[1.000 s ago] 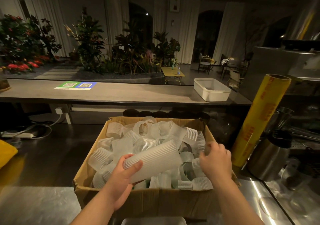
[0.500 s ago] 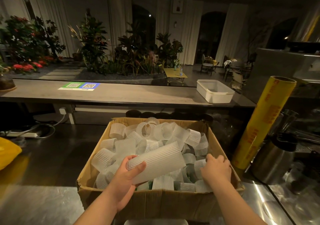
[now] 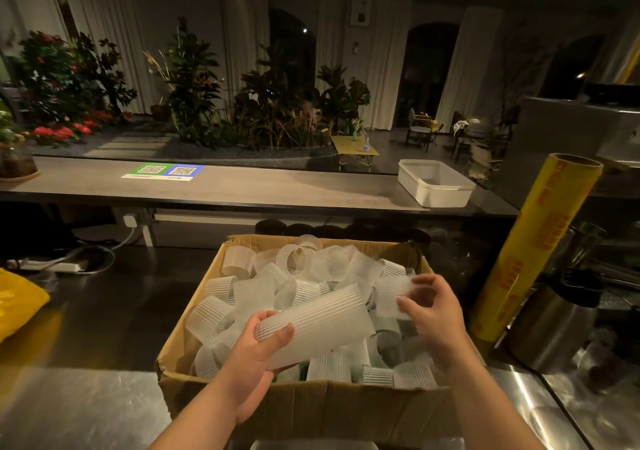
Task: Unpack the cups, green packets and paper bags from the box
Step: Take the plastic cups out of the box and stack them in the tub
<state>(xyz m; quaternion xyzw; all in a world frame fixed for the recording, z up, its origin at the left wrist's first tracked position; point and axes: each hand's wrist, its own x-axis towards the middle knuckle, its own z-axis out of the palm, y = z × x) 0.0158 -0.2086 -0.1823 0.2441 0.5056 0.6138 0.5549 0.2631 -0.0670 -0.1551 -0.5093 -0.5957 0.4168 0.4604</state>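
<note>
An open cardboard box stands on the steel counter, filled with several frosted ribbed plastic cups. My left hand grips a nested stack of ribbed cups, lying sideways above the box. My right hand pinches a single ribbed cup just above the box's right side, close to the open end of the stack. A bit of green shows deep between the cups near the box's front wall. No paper bags are visible.
A tall yellow roll of cling film leans right of the box, beside a steel jug. A white tub sits on the raised bar counter. A yellow bag lies at the far left, with a power strip behind it.
My right hand has come up out of the box's right side holding one cup and moved it toward the stack. My left hand keeps the stack in the same place.
</note>
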